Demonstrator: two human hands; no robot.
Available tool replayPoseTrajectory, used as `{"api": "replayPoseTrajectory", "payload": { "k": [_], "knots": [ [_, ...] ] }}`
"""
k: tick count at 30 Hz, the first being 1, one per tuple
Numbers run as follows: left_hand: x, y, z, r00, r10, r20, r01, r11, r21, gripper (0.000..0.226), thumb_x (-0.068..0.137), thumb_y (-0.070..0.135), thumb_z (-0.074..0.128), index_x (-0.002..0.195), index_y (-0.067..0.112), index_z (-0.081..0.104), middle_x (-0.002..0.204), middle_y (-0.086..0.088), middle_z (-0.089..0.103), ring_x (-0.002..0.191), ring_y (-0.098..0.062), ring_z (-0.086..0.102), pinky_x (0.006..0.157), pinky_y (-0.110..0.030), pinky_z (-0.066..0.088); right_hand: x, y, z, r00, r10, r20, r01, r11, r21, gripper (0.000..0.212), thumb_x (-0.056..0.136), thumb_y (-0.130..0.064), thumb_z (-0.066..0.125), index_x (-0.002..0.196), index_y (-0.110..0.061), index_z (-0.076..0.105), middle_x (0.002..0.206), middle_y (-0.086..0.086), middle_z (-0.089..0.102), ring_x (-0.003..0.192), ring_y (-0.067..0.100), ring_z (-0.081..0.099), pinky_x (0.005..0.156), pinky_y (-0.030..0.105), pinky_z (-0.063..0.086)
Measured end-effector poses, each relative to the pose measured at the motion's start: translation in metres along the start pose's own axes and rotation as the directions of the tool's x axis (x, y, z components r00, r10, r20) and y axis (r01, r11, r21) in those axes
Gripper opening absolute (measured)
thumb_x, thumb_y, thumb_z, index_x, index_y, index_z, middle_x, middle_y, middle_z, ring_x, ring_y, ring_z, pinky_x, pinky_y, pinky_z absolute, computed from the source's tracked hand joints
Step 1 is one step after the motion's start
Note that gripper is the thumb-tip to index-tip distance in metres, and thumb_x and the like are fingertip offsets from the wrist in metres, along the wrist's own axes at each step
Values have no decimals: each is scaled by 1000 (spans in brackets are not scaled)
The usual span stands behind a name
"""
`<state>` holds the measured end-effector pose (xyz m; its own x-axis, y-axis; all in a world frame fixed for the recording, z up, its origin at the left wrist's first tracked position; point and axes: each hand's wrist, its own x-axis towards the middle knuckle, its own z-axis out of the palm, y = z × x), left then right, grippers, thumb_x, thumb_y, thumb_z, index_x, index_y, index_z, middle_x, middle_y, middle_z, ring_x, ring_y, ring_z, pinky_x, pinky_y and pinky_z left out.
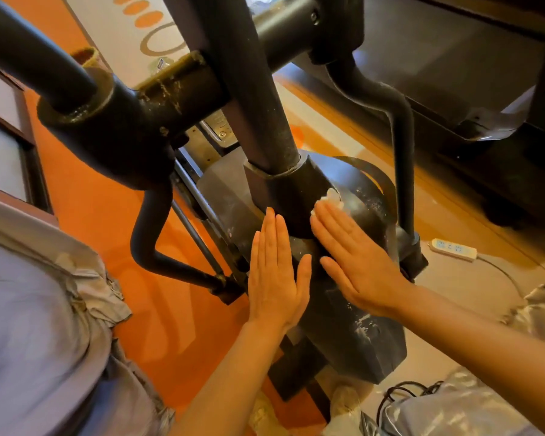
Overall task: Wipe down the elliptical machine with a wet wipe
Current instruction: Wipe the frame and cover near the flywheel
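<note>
Both my hands lie flat on the elliptical's dark housing (343, 325): left hand (276, 275) bare, right hand (356, 262) pressing the wet wipe (332, 198) under straight fingers (324, 220), unwiped casing running toward me

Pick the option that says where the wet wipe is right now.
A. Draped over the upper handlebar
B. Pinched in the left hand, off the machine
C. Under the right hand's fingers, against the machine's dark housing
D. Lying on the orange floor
C: the white wet wipe peeks out from under the right hand, whose straight fingers press it onto the dark housing.
</note>
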<state>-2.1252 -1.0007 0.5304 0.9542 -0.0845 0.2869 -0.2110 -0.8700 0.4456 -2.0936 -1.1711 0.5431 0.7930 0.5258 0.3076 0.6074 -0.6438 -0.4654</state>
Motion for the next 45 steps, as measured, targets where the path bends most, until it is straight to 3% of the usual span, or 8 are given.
{"api": "replayPoseTrajectory", "payload": {
  "k": [4,10,15,22,26,30,37,45],
  "knots": [
    [1,-1,5,1000,11,-22,-10,1000,19,65,104,46,20,154,4,10,163,-13,8,151,-20,10,123,-36,7,22,1,-1,999,-34,-21,33,999,-9,58,103,-36,30,153,-12,14,162,7,7,149,19,4,122,37,8],
    [0,-3,11,999,6,-40,-5,1000,26,65,103,45,19,153,5,13,162,-14,12,150,-25,16,122,-40,13,72,-8,-20,947,314,-64,-269,887,374,67,98,-47,30,154,-18,9,161,0,14,147,14,15,119,33,18],
    [0,-7,10,1000,-14,11,14,999,40,66,104,47,19,154,5,12,163,-12,8,150,-27,16,122,-41,12,16,3,-10,973,226,-40,-217,963,157,68,100,-47,29,154,-13,7,162,2,3,149,11,1,121,31,9],
    [3,-1,3,997,-38,74,39,999,-11,70,100,46,31,156,25,-5,164,4,-9,152,-17,2,123,-34,4,60,-8,-15,999,31,-38,-24,987,161,60,103,-42,25,154,-15,11,162,1,1,149,15,-5,122,41,7],
    [4,-1,1,998,-28,56,28,1000,7,71,100,43,33,156,24,-7,164,2,-8,151,-14,1,123,-33,3,74,6,-29,987,-158,-26,158,987,27,49,104,-31,30,149,-13,32,157,5,27,148,19,16,119,39,22],
    [2,-1,2,998,-20,55,19,1000,15,70,101,40,35,156,12,3,165,-5,-4,152,-19,4,123,-36,5,82,21,-42,965,-240,-101,247,967,61,40,99,-16,45,137,-8,51,144,9,49,138,24,40,110,38,39],
    [2,-5,2,999,-11,35,10,1000,10,74,98,41,40,155,13,4,164,-3,-7,152,-18,3,123,-34,4,81,9,-35,940,-299,-165,277,950,-143,37,99,-9,39,131,0,56,136,18,54,132,32,46,109,44,38],
    [4,-5,6,999,4,-47,-8,995,-99,70,98,41,45,155,11,16,162,-11,16,148,-24,23,113,-52,33,82,-17,-17,949,-291,-121,233,907,-351,41,94,-12,43,130,0,56,134,19,56,127,33,50,108,45,33]
  ]
}}
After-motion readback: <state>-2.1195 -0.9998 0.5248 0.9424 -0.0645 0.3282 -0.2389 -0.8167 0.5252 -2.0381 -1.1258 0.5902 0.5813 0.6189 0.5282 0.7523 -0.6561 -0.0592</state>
